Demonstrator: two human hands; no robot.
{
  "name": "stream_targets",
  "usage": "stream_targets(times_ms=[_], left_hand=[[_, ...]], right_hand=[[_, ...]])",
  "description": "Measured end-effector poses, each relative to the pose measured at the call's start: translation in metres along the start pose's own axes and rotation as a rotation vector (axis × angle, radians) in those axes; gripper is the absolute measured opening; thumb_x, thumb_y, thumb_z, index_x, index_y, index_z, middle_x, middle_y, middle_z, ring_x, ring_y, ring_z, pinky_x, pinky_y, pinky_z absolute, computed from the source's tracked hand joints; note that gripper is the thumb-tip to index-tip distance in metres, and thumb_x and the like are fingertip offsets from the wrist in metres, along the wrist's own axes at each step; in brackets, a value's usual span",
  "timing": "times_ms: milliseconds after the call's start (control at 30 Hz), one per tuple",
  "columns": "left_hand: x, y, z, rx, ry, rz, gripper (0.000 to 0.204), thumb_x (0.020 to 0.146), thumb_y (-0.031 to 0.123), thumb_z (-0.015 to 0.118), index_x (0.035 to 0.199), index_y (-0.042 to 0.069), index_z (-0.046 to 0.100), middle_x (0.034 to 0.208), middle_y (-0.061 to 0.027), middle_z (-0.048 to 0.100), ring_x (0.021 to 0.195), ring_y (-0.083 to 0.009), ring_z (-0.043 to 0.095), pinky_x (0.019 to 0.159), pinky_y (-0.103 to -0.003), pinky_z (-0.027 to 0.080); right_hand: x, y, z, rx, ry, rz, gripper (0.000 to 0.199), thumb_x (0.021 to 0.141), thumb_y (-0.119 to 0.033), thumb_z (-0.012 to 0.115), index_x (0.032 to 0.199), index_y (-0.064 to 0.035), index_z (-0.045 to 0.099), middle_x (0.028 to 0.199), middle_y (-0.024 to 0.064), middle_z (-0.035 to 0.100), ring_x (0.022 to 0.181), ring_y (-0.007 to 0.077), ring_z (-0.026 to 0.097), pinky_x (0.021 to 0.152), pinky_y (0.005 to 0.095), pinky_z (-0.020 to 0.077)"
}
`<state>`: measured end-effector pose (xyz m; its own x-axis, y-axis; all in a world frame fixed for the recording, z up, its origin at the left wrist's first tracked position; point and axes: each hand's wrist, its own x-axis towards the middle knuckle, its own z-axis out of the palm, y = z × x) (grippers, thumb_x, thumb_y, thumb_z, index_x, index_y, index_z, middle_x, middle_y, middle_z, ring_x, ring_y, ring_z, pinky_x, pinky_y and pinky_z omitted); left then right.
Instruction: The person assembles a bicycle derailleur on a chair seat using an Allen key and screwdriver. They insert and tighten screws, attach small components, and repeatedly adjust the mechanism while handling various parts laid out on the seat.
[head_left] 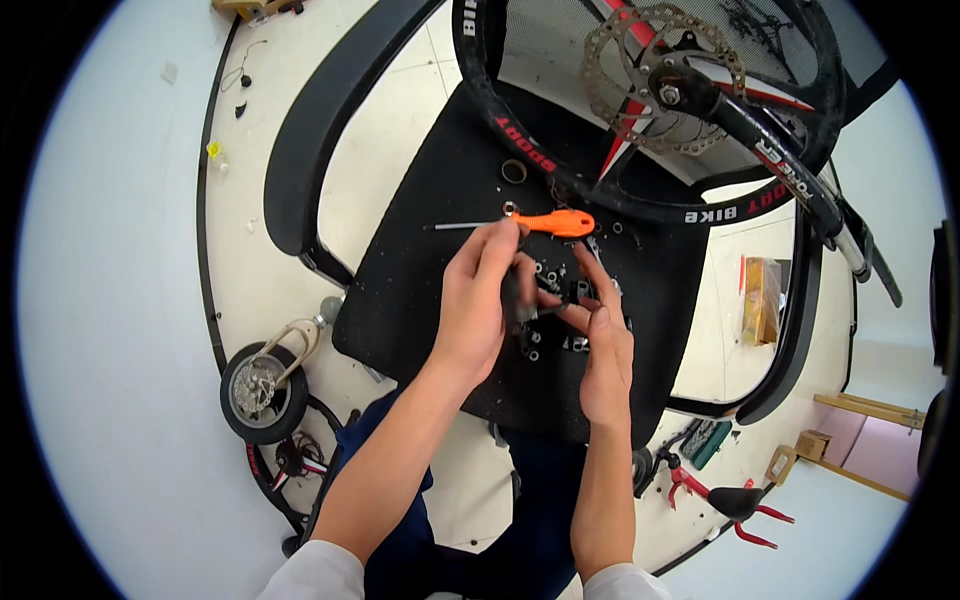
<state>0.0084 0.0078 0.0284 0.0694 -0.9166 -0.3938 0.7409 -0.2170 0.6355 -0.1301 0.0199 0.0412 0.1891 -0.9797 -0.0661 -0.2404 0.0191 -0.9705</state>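
Over a black chair seat point(400, 310), my left hand point(475, 300) is closed with its fingertips round a small dark part point(522, 305), blurred and partly hidden. From the other side my right hand point(606, 350) meets that part with thumb and bent fingers, its index finger stretched forward. A screwdriver point(556, 223) with an orange handle lies across the seat just beyond my left fingertips, which overlap it in the picture. Whether they touch it I cannot tell. Small nuts, washers and metal pieces point(533, 354) are scattered beneath and between my hands. A dark ring point(513, 171) sits farther back.
A black wheel point(700, 214) with a disc rotor point(600, 70) and a fork leans at the chair's far side. Armrests point(300, 170) flank the seat. On the floor are a small wheel point(262, 393), a red-and-black part point(735, 502), and an orange-yellow box point(760, 300).
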Motion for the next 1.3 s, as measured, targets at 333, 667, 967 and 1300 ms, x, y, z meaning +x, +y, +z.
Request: stream_targets(times_ms=[333,667,967,1300], left_hand=[[-0.007,-0.011,0.005,0.34,-0.059,0.085,0.026,0.1,0.026,0.052,0.104,0.001,0.059,0.074,-0.0001,0.054,0.067,-0.006,0.049,0.062,-0.022,0.041],[-0.004,0.0,0.0,0.017,0.124,-0.121,0.04,0.101,0.043,0.048,0.106,0.004,0.054,0.067,0.0012,0.046,0.059,-0.0076,0.043,0.055,-0.022,0.035],[-0.001,0.009,-0.005,-0.173,0.16,0.019,0.045,0.1,0.049,0.047,0.107,0.005,0.052,0.063,0.0006,0.042,0.059,-0.0089,0.04,0.056,-0.023,0.034],[-0.003,0.0,0.004,0.263,-0.092,-0.031,0.031,0.1,0.029,0.052,0.103,-0.001,0.06,0.069,0.0,0.052,0.061,-0.0056,0.048,0.057,-0.021,0.038]], right_hand=[[0.002,0.018,-0.001,0.458,0.037,-0.049,0.032,0.095,-0.015,0.051,0.117,0.0022,0.066,0.148,0.017,0.039,0.138,0.028,0.037,0.113,0.0421,0.0257],[0.006,0.012,-0.014,0.085,-0.152,-0.127,0.101,0.09,-0.076,0.005,0.086,-0.0086,0.08,0.15,0.0143,0.039,0.139,0.0282,0.031,0.108,0.0467,0.0199],[0.002,0.015,-0.023,-0.067,-0.264,-0.247,0.084,0.094,-0.068,0.02,0.087,-0.0092,0.08,0.145,0.0172,0.046,0.138,0.0353,0.031,0.115,0.0449,0.0178],[0.005,0.026,-0.018,0.149,-0.074,-0.224,0.081,0.093,-0.07,0.025,0.122,-0.0072,0.068,0.153,0.0196,0.033,0.139,0.0348,0.032,0.109,0.0473,0.026]])
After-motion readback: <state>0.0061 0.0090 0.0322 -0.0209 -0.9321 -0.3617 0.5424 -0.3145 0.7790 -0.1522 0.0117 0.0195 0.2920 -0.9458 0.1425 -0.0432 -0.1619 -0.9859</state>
